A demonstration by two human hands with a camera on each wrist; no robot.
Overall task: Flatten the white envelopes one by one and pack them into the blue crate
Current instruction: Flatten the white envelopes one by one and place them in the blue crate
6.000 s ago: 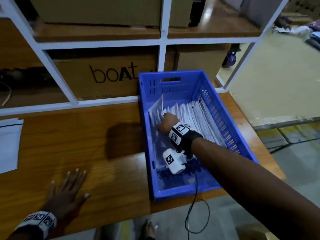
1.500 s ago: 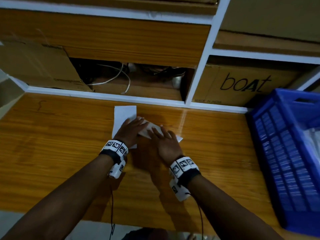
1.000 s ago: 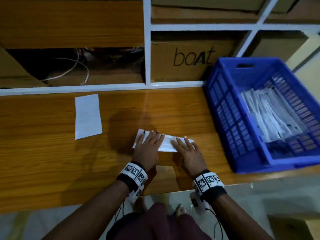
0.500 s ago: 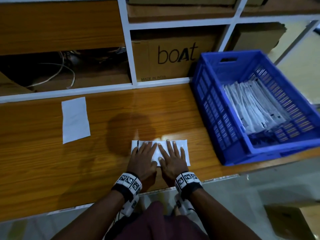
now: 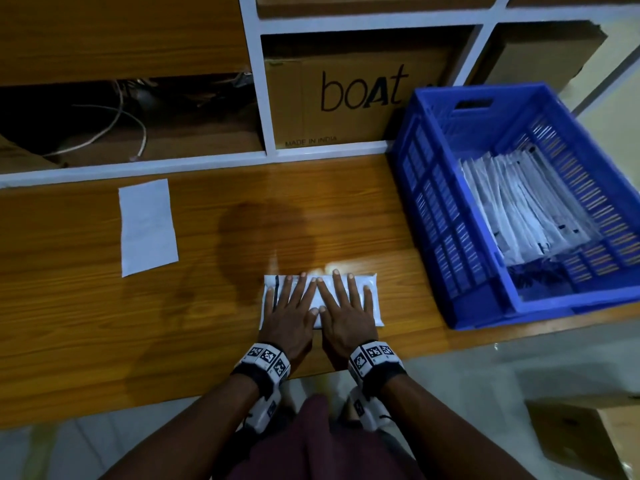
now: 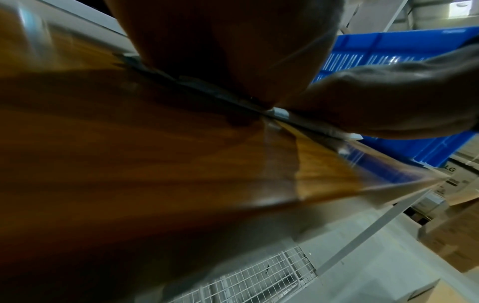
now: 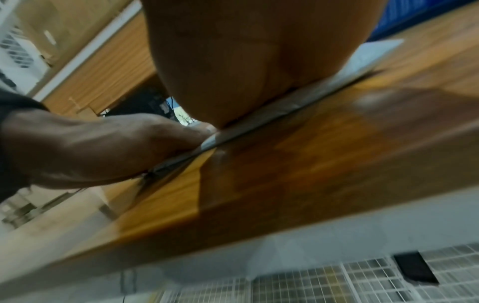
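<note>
A white envelope (image 5: 372, 299) lies lengthwise on the wooden table (image 5: 86, 323) near its front edge. Both my hands press flat on it, side by side with straight spread fingers: the left hand (image 5: 289, 306) on its left half, the right hand (image 5: 344, 306) on its right half. The wrist views show each palm down on the envelope's edge (image 7: 373, 53), with the left hand's heel (image 6: 220, 61) low over the wood. Another white envelope (image 5: 147, 226) lies flat at the table's back left. The blue crate (image 5: 446, 216) stands at the right, with several white envelopes (image 5: 519, 209) stacked inside.
White shelf frames (image 5: 259, 81) rise behind the table. A cardboard box marked "boAt" (image 5: 356, 95) fills the middle bay and loose cables (image 5: 114, 129) lie in the left one. Another cardboard box (image 5: 585, 441) sits on the floor at the lower right.
Both hands slid the envelope from the back of the table to its front edge and spread flat on it. In the last half second they have stayed pressed there.
</note>
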